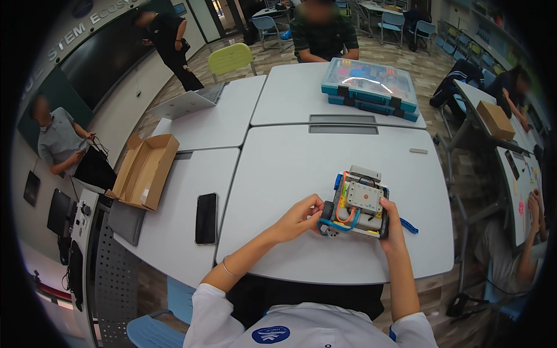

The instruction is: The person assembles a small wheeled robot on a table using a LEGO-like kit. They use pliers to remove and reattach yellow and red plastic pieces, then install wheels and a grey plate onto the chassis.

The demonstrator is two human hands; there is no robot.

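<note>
A small wheeled robot car (364, 198) sits at the near right of the white table, with a light grey control box on top and orange and blue cables looped at its near left corner. My right hand (393, 225) grips its right side, thumb up by the grey box. At the left side, the fingers of my left hand (303, 217) are pinched at a black wheel (328, 209), close to the blue cable. The fingertips partly hide what they touch. Just right of the car lies a blue tool-like piece (409, 225), partly behind my right hand.
A teal parts case (371, 87) with a clear lid stands at the far side, near a seated person. A grey strip (418, 151) lies at the right. Leftward are a black phone (206, 218), an open cardboard box (145, 171) and a laptop (188, 103). Other people stand and sit around.
</note>
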